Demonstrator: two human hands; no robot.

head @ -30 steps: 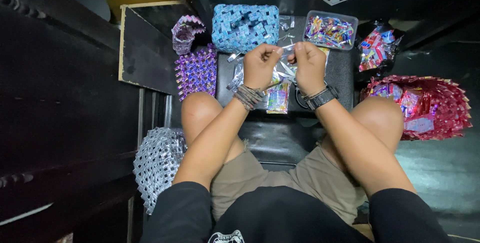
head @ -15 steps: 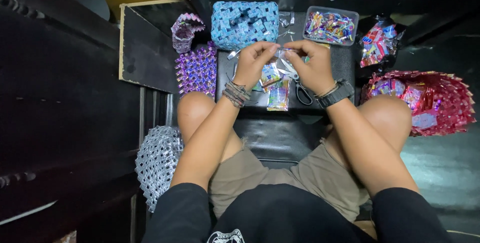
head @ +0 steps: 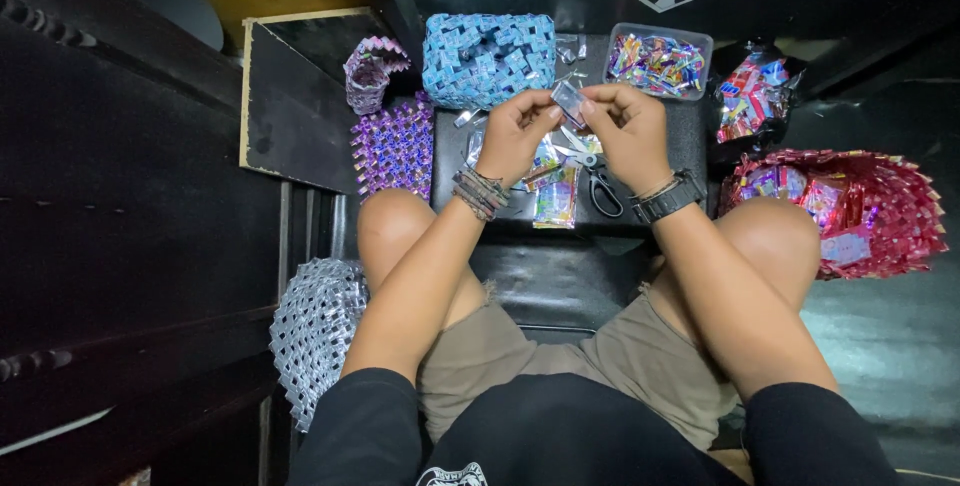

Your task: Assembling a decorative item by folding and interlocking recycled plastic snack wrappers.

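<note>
My left hand [head: 512, 136] and my right hand [head: 632, 131] meet over a black stool top [head: 680, 146], both pinching one small folded silvery wrapper strip [head: 568, 101] between thumbs and fingers. Beneath them lie loose colourful wrappers [head: 555, 191] and black-handled scissors [head: 600, 186]. A beaded bracelet is on the left wrist, a black watch on the right.
A blue woven box [head: 488, 58] and a clear tub of wrappers [head: 657, 61] sit beyond the hands. A purple woven mat [head: 394, 144] and small purple basket [head: 370, 74] lie left. A red woven basket [head: 850, 206] is right, a silver woven piece [head: 312, 331] by my left knee.
Both hands have lifted slightly away from the wrapper pile and now hold the folded strip higher, nearer the blue box.
</note>
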